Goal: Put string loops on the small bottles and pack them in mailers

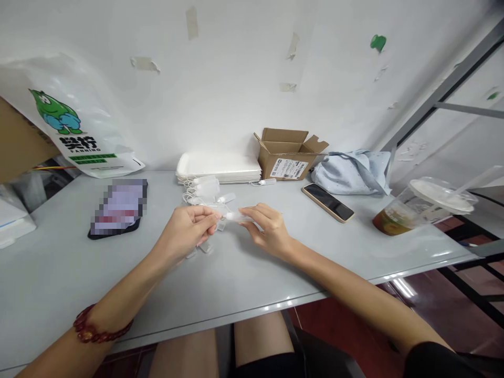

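Observation:
Over the middle of the table, my right hand [268, 228] holds a small whitish plastic tube [232, 216] between thumb and fingers. My left hand [192, 228] is closed in a pinch at the tube's left end; a tiny part or cord seems to be in its fingertips, too small to make out. Just beyond the hands lies a cluster of similar white tubes with looped white cords [202, 189]. A single corded tube [268, 182] rests by the carton. Under my left hand are a few small clear pieces [205, 247], partly hidden.
Behind stand a stack of white flat sheets or trays [220, 165] and an open cardboard box [287, 160]. A phone [328, 202], a blue cloth bundle [350, 170] and a drink cup [405, 207] are right. Left are another phone [120, 207] and a printed plastic bag [79, 121].

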Tool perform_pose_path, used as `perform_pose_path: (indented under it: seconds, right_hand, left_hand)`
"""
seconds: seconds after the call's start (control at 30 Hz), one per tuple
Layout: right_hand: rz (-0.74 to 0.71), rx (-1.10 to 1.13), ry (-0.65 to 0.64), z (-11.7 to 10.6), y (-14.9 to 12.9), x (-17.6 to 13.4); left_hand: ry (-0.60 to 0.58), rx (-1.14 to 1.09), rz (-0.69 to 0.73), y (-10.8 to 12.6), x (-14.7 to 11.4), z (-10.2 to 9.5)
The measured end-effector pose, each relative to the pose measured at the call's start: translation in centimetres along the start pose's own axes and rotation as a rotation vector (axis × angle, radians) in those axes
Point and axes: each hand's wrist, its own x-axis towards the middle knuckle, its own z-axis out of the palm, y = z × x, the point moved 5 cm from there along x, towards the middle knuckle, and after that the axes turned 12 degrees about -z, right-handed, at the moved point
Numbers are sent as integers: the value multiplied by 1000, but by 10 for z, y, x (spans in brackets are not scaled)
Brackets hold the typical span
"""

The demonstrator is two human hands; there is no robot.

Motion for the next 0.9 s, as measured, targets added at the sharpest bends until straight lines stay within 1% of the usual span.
perform_pose_path:
  seconds: [0.2,0.33,0.4,0.47,0.5,0.57,0.63,0.7,0.77,0.8,0.83,0.9]
  right_hand:
    - [30,22,-14,1,2,-2]
    - [65,89,-6,2,3,-1]
    - [91,127,-14,3,7,0]
    - [121,144,-39,5,15,0]
    - [140,142,-53,6,21,0]
    - [206,114,-70,4,38,-4]
    - [317,71,-68,0,60,-11]
    - [457,41,-70,-5,84,-22]
    - [583,6,-65,-9,105,-32]
    - [618,-13,-81,-10,112,-37]
    - [630,-35,-111,-10,119,-40]
    - [606,-81,-181,-9,127,-43]
  left_hand:
    - [-1,-2,-15,-1,-1,0]
    - [-15,-47,-19,1,-1,-1]
    - [-14,-76,-28,2,0,-4]
    - [19,-102,-31,3,2,-11]
    - [50,-119,-29,4,2,-16]
    - [149,-161,-16,6,4,-30]
    - [265,-189,1,8,4,-45]
    - [356,-182,18,10,4,-55]
    - [391,-160,26,9,6,-60]
    - [391,-150,22,8,6,-61]
    - [384,-142,16,7,8,-61]
    - [360,-124,3,4,10,-59]
